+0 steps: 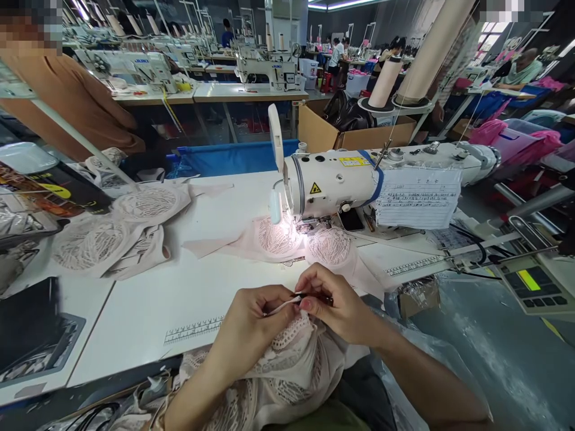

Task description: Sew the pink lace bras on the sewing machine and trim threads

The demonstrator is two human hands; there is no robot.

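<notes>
hands (258, 323) (332, 302) pinch lace garment (291, 365) at table edge (135, 371).

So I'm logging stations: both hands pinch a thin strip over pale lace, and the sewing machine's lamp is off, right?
Not quite: the head view shows the lamp on, lighting the lace under the machine. Both hands, left and right, do pinch the strip.

both forearms rise from the bottom edge and converge in front of the sewing machine (341, 182), on its near side. the left hand (251, 323) is curled, fingertips pinched together toward the right. the right hand (335, 302) sits just beside it, nearer the machine, knuckles up, thumb and forefinger pinched, almost touching the left fingertips.
</notes>
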